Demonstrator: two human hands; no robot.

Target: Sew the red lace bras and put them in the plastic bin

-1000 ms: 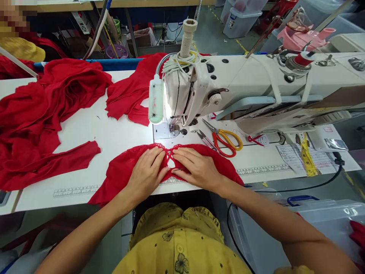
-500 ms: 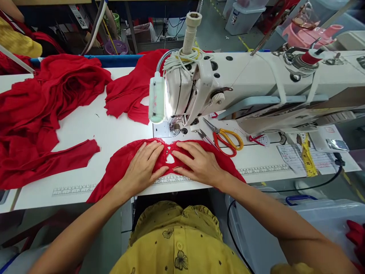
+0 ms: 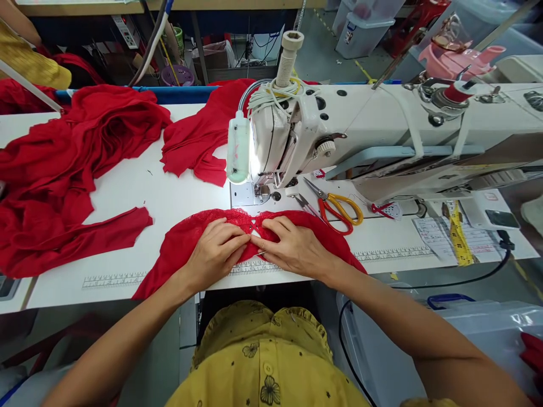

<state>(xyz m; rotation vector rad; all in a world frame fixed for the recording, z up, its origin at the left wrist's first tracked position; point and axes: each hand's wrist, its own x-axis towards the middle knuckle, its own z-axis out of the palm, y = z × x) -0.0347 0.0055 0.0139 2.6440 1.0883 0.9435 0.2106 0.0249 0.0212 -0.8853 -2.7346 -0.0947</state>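
Note:
A red lace-edged garment piece (image 3: 178, 243) lies across the front of the sewing table, with narrow crossed straps (image 3: 254, 222) at its middle. On the left of the straps, my left hand (image 3: 218, 246) has its fingers bent and closed on the cloth. My right hand (image 3: 294, 246) grips the garment from the other side, and the fingertips of both hands meet just below the crossing. A thin, pale, shiny sliver shows beside my right fingers, too small to name. Right behind the garment is the sewing machine's presser foot (image 3: 262, 193).
Scissors with red and yellow handles (image 3: 335, 206) lie right of the needle area beside small snips (image 3: 306, 204). Heaped red fabric (image 3: 85, 141) covers the left side. A tape measure (image 3: 458, 234) rests on papers. The lit lamp (image 3: 238, 150) hangs near the needle.
Both hands have gone from lying flat with spread fingers to bent fingers closing on the garment. Their fingertips have come together below the crossed straps. The view has shifted slightly.

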